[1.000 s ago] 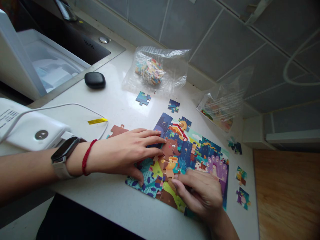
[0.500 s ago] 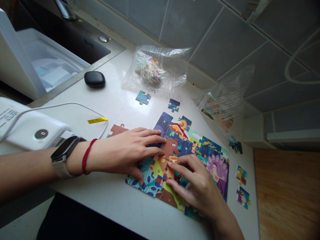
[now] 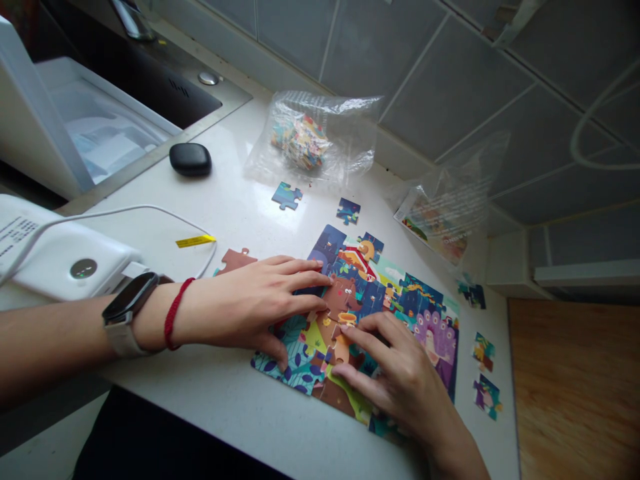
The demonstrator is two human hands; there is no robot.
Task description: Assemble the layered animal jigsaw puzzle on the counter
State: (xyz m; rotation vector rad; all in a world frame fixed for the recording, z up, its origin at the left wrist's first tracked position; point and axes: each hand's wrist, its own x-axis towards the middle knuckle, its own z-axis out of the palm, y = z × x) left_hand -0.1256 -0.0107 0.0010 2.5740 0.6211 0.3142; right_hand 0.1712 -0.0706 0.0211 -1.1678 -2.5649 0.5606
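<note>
A partly joined jigsaw puzzle [image 3: 345, 293] with a brown bear and a purple peacock lies on the white counter. My left hand [image 3: 255, 303], with a watch and a red bracelet at the wrist, rests flat on its left part, fingers spread. Over the lower middle is my right hand [image 3: 395, 367], its index fingertip on the bear's body and its thumb a little below, apart; nothing shows between them. Part of the puzzle is hidden under both hands. Loose pieces lie around it, such as a blue one [image 3: 287, 195] and a dark blue one [image 3: 349, 211].
Behind the puzzle lie a clear bag of pieces [image 3: 305, 140] and another clear bag [image 3: 440, 213] with a picture card. To the left are a black oval object [image 3: 190, 159], a white power bank [image 3: 60, 257] with a cable, and a sink [image 3: 150, 80].
My right thumb and index finger have moved slightly apart over the bear's body. My left hand has stayed in place.
</note>
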